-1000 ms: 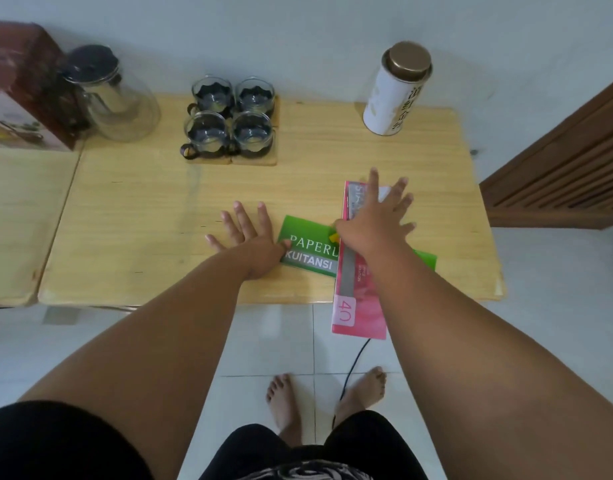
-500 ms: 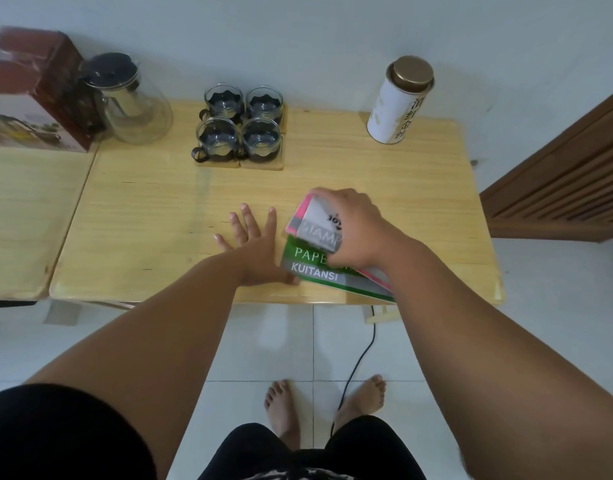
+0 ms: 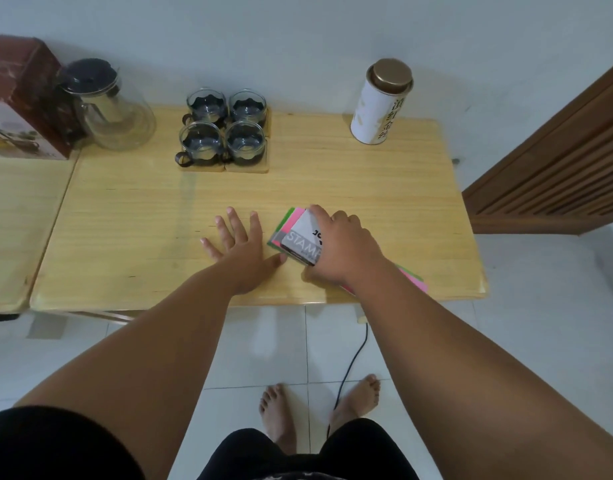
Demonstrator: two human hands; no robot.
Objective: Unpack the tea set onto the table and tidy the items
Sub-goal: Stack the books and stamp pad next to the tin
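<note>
Several glass cups in dark holders stand on wooden coasters at the back of the wooden table. A glass teapot with a black lid stands at the back left, beside the dark red tea set box. A white tea tin with a gold lid is at the back right. My right hand grips a grey stamp pad box lying on a pink booklet and a green booklet near the front edge. My left hand lies flat on the table, fingers spread, just left of the stack.
A second wooden table adjoins on the left. A slatted wooden panel stands at the right. A black cable runs over the white floor tiles by my bare feet.
My right hand has turned the pink booklet and the stamp pad box so they lie stacked over the green booklet, and closed around the box. My left hand stayed flat.
</note>
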